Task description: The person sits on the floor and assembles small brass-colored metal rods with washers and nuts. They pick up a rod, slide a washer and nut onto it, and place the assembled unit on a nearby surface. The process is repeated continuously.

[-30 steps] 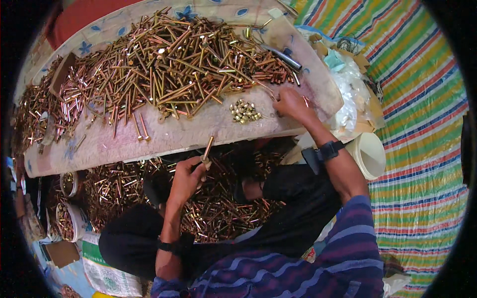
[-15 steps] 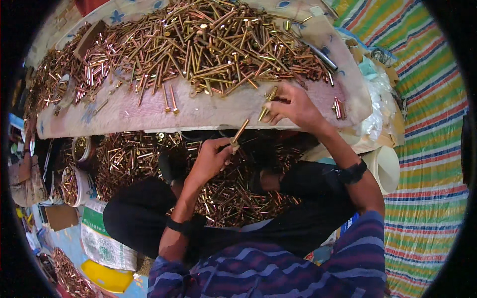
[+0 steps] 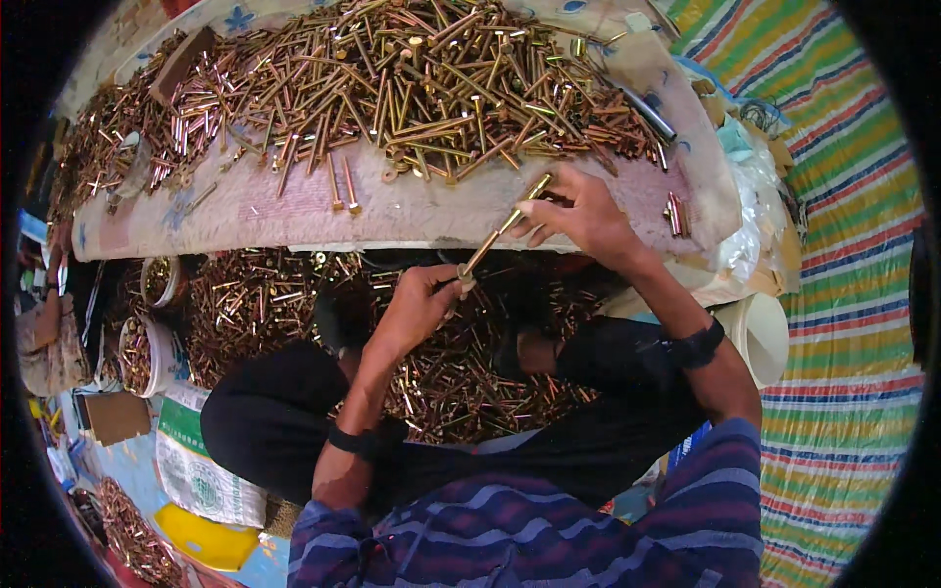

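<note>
Left hand point(image 3: 413, 308) around a tilted bolt point(image 3: 482, 251), right hand point(image 3: 590, 216) with a gold-coloured piece point(image 3: 535, 190) at the bolt's tip

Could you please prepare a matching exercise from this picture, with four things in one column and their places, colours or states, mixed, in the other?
1. Left hand
2. Right hand
3. Grey tube
4. Striped sheet

A. at the right edge of the bolt pile
B. green, yellow, red, blue and white
C. holds the upper metal piece
D. holds a bolt at its lower end

Pairs: 1-D, 2-C, 3-A, 4-B
</note>
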`<state>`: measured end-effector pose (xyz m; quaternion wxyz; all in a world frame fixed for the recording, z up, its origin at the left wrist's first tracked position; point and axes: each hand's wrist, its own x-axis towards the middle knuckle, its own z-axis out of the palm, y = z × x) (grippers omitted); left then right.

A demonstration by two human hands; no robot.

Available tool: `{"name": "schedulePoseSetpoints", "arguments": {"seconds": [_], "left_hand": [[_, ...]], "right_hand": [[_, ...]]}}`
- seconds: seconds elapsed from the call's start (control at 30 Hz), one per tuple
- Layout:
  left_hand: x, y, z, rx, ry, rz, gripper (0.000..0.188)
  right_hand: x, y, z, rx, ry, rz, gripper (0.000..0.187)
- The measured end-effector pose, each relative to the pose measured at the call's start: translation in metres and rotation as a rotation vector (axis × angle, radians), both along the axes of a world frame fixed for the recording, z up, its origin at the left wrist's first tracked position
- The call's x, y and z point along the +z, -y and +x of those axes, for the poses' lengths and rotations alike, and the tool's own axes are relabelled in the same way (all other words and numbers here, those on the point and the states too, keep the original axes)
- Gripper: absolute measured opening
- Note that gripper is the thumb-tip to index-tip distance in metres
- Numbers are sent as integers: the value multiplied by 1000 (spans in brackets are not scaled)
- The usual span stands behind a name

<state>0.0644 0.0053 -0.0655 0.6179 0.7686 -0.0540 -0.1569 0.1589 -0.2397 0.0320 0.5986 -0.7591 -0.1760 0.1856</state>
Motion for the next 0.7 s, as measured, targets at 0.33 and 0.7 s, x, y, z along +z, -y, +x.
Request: {"name": "schedulePoseSetpoints", "arguments": {"seconds": [0.33,0.7], "left_hand": [[5,-5,-1,-18,94,65,23],[2,-7,-3,31,482,155,21]], "right_hand": [[3,1,-5,32,-1,0,24],[4,3,-5,34,-2,-19,26]]}}
